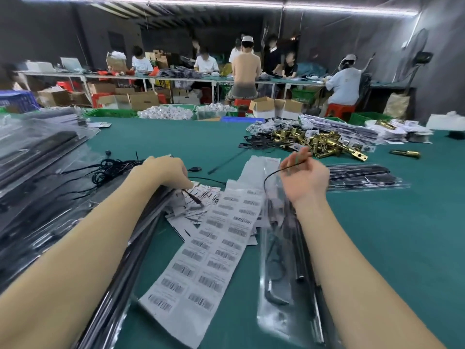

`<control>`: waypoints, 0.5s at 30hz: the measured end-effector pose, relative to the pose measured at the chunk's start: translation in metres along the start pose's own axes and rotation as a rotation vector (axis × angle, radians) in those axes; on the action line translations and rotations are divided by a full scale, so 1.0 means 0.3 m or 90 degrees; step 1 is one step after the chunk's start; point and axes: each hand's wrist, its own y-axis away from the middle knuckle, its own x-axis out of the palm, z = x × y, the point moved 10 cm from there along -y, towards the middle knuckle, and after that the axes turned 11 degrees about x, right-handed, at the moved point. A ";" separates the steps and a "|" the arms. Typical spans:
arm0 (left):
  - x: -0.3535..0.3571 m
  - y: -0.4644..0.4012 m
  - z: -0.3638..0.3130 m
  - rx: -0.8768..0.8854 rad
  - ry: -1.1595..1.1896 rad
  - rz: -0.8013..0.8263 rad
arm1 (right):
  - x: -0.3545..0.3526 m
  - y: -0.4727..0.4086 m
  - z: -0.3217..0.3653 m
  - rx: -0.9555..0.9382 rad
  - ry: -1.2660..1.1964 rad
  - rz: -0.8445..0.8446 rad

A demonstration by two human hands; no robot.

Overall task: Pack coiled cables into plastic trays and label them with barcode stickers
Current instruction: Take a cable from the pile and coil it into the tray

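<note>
— Head view first: what are the two hands doing?

— They are well apart. The left hand point(164, 172) is curled, knuckles up, fingertips down on a heap of small paper slips point(198, 197); whether it pinches anything, I cannot tell. The right hand point(305, 177) is raised, palm toward the camera, pinching a thin black cable point(273, 173) that droops down to the clear plastic tray point(284, 260) under its forearm.

— And the stickers?

— A long barcode sticker sheet point(201, 260) lies on the green table point(390, 248) between the forearms, just beside the tray.

— What crowds the hands?

— Under the left forearm lies a long dark plastic pack point(120, 285); left of it, a big stack of clear trays point(37, 172). Beyond the left hand sits a tangle of black cables point(110, 167). Beyond the right hand there is a pile of brass door latches point(322, 144), and to its right, flat filled packs point(364, 177). Far off, people sit at a long bench point(176, 78) among cardboard boxes point(143, 99).
</note>
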 end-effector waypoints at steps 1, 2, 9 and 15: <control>-0.006 0.000 0.000 -0.003 0.003 -0.007 | -0.008 0.013 0.038 -0.028 -0.018 -0.001; -0.010 -0.003 -0.002 -0.005 -0.001 -0.021 | -0.016 0.030 0.078 -0.059 -0.005 -0.009; -0.045 -0.019 -0.023 -0.054 -0.116 -0.158 | -0.053 0.100 0.171 -0.050 0.551 -0.139; -0.076 0.025 -0.484 0.219 0.266 -0.106 | -0.132 0.132 0.207 -0.011 0.582 -0.214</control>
